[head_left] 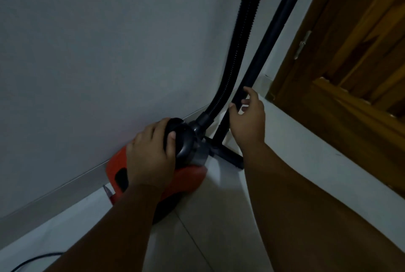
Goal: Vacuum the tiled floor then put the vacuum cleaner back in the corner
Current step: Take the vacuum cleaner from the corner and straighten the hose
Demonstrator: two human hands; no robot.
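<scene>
The red vacuum cleaner [188,178] stands on the pale tiled floor [219,217], close against the grey wall near the corner. My left hand [149,153] is clamped over its black rounded top [186,140]. The ribbed black hose [238,41] rises from the body along the wall. Beside it, the straight black wand [278,24] leans upright in the corner with its floor head [230,155] flat on the tiles. My right hand [247,120] rests against the lower wand with its fingers spread, thumb and forefinger touching the tube without closing on it.
A brown wooden door [350,52] with a metal latch fills the right side, right next to the corner. A grey skirting board [54,197] runs along the wall's foot. The black power cable [32,259] lies on the floor at the lower left.
</scene>
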